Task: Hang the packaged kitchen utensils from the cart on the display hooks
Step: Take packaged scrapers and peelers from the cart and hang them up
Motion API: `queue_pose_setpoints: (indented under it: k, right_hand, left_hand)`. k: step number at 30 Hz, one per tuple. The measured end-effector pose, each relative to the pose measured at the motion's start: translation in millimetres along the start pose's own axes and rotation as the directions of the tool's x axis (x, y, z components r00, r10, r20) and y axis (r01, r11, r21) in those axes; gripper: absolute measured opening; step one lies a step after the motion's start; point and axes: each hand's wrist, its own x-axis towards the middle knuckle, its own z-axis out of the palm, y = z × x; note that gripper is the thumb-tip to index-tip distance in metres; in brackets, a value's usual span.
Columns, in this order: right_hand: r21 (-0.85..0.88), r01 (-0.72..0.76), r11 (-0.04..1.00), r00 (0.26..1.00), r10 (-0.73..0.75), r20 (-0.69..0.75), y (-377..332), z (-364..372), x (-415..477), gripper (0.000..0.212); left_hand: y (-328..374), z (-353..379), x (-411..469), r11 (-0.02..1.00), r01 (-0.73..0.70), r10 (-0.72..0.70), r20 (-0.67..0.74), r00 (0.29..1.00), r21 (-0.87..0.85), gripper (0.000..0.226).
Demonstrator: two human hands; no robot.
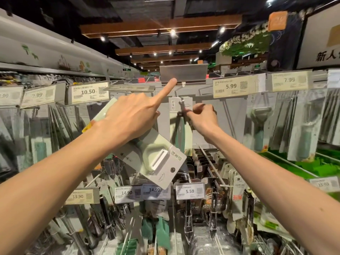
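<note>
Head view: L hand (132,118) grips a peeler pkg (156,159) upside down, index finger out w/ tip touching the flipped-up price tag holder (182,74) at rack top edge, while R hand (201,116) pinches a utensil pkg (179,129) hanging on the hook (182,103) just below.

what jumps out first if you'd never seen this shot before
The left hand, mid-frame, grips a pale green packaged peeler upside down, while its forefinger touches a raised price-tag flap at top centre. Just right of it, the right hand pinches a carded utensil at a display hook.
</note>
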Motion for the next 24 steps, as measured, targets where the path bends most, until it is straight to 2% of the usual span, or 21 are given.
queue_pose_setpoints:
  k: [4,6,8,10,11,12,15,18,20,22,24]
  right_hand:
    - [-0.062,0.038,0.997,0.999,-0.038,-0.004,4.3,-12.9,-24.7,0.029]
    - [-0.04,0.049,0.998,0.998,-0.048,0.034,1.1,-29.9,-51.9,0.033]
    - [0.001,0.1,0.995,0.966,-0.098,0.239,-2.6,-49.7,-81.5,0.029]
    - [-0.038,0.122,0.992,0.848,-0.084,0.523,-6.3,-67.8,-109.2,0.03]
    - [-0.058,0.118,0.991,0.785,-0.057,0.617,-6.6,-74.2,-120.5,0.035]
    - [-0.073,0.105,0.992,0.754,-0.031,0.656,-5.8,-78.3,-129.8,0.038]
    - [-0.075,0.06,0.995,0.809,-0.005,0.587,6.7,-89.2,-143.7,0.034]
    - [-0.104,0.029,0.994,0.856,0.029,0.516,17.7,-112.6,-154.6,0.047]
    - [-0.16,0.062,0.985,0.872,0.024,0.489,21.6,-139.0,-158.3,0.031]
    - [-0.194,0.034,0.98,0.884,0.061,0.463,24.5,-167.5,-159.6,0.018]
    - [-0.212,0.009,0.977,0.888,0.09,0.451,29.2,-192.1,-157.4,0.022]
  left_hand:
    - [-1.7,4.4,-3.7,0.999,-0.015,0.013,-0.042,0.999,-0.034,0.071]
    - [-1.1,11.9,-10.3,0.993,-0.107,0.099,-0.131,0.986,-0.057,0.055]
    - [7.1,19.2,-20.0,0.976,-0.2,0.178,-0.2,0.963,-0.09,0.031]
    - [24.0,25.8,-26.1,0.95,-0.274,0.233,-0.246,0.941,-0.148,0.032]
    - [35.0,26.3,-26.4,0.936,-0.301,0.248,-0.261,0.933,-0.185,0.033]
    - [46.8,25.2,-25.1,0.921,-0.324,0.261,-0.275,0.925,-0.217,0.032]
    - [84.3,21.2,-16.5,0.878,-0.376,0.282,-0.315,0.906,-0.296,0.034]
    - [118.0,17.1,-9.4,0.823,-0.433,0.31,-0.348,0.885,-0.368,0.048]
    - [137.0,14.5,-5.8,0.733,-0.501,0.371,-0.348,0.861,-0.46,0.062]
    - [155.2,14.0,-1.7,0.631,-0.537,0.462,-0.285,0.84,-0.56,0.067]
    - [173.3,15.3,3.7,0.569,-0.507,0.522,-0.192,0.831,-0.648,0.068]
